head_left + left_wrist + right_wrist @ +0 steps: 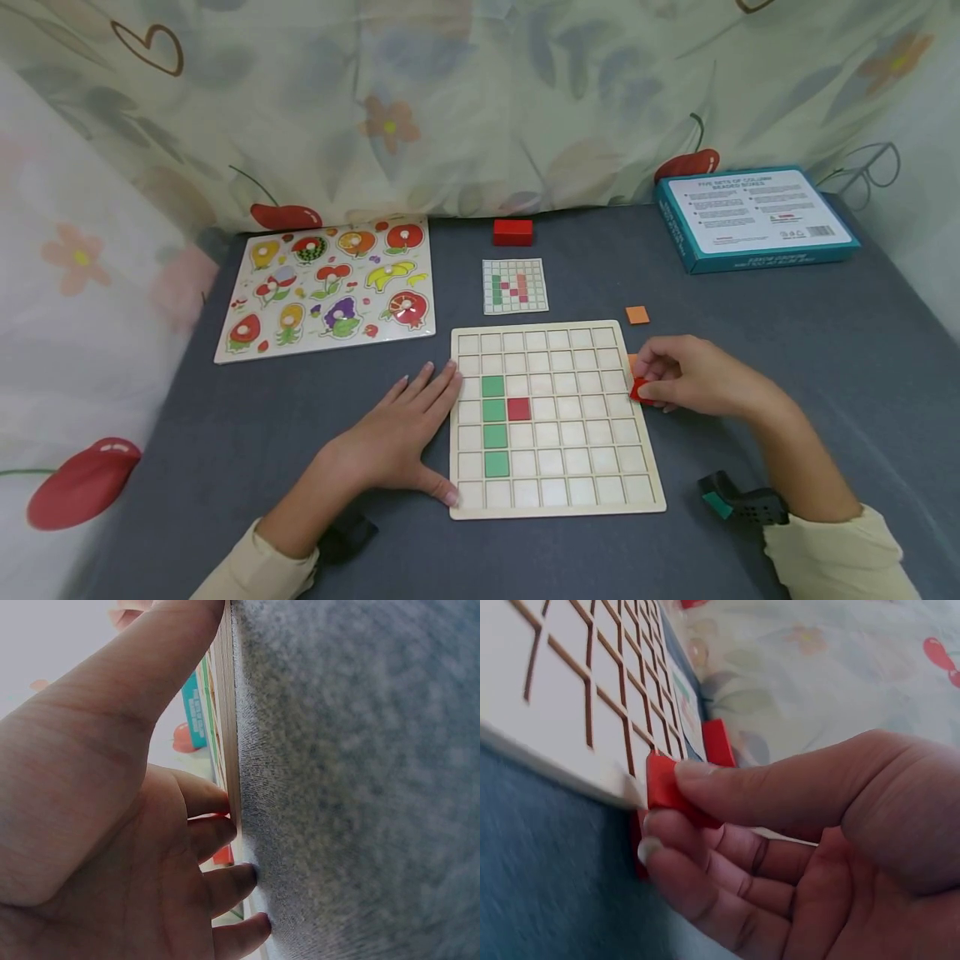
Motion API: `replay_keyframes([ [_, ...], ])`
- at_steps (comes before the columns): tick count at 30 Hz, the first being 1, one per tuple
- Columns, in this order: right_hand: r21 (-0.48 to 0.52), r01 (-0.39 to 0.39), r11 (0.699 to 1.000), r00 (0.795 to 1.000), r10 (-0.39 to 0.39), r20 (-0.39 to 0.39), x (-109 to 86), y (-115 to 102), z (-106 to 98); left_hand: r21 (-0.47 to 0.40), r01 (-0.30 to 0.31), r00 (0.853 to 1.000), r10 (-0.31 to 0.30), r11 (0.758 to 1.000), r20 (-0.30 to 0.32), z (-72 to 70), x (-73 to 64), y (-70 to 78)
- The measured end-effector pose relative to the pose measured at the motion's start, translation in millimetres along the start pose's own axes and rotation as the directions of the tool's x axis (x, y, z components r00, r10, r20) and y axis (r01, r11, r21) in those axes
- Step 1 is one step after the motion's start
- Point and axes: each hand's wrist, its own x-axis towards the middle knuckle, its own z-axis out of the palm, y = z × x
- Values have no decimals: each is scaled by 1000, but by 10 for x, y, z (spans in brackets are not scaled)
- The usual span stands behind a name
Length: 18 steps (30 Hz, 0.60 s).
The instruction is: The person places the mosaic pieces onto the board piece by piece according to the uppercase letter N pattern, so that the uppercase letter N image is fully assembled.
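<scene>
A pale wooden grid board (566,487) lies flat on the dark table. Several green tiles (493,411) sit in one of its columns, and a red tile (518,409) fills a cell to their right. My left hand (397,433) is spread at the board's left edge, fingers and thumb straight along it. Beside the right edge, my right hand (701,379) pinches another small red tile (662,782) between thumb and fingers. Below that tile, a further red piece (639,847) shows at the board's edge in the right wrist view.
Behind the board lie a small pattern card (515,286) and a red block (513,232). An orange tile (637,315) lies off the board's upper right corner. A fruit puzzle (352,337) is at the left, a teal box (757,217) at back right. Patterned curtain hangs behind.
</scene>
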Motion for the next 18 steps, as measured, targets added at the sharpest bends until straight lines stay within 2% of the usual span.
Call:
replay_keyframes([
  [9,106,86,991,991,-96,89,104,-165,219,2,1,1000,-1,1000,-3,2,0,-5],
  [18,137,137,981,977,-157,143,196,-347,450,12,2,1000,-2,1000,2,5,6,-1],
])
